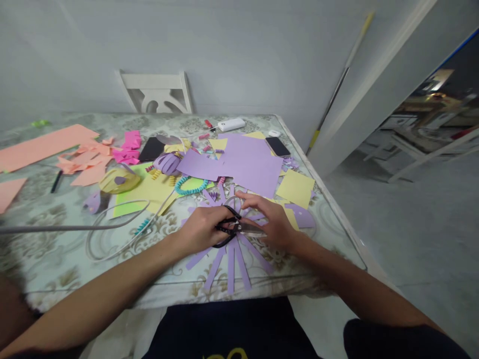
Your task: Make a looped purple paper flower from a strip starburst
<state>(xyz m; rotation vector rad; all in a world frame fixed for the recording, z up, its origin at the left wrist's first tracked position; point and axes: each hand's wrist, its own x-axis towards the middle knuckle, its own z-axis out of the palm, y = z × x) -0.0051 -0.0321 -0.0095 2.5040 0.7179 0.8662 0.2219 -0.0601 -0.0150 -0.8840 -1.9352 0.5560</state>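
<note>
My left hand (204, 230) is closed round the black handles of a pair of scissors (234, 228) near the table's front edge. My right hand (270, 219) lies just right of it, fingers curled over the scissor blades and over purple paper. Long purple paper strips (232, 259) fan out on the table below both hands. More short purple strips (220, 193) lie just beyond my fingers.
A big purple sheet (250, 162) and yellow sheets (295, 188) lie behind my hands. Further left are pink and peach scraps (90, 162), a tape roll (119, 180), a grey cable (112, 225). A phone (277, 146) and power bank (231, 124) sit at the back. The table edge (337, 209) drops off at right.
</note>
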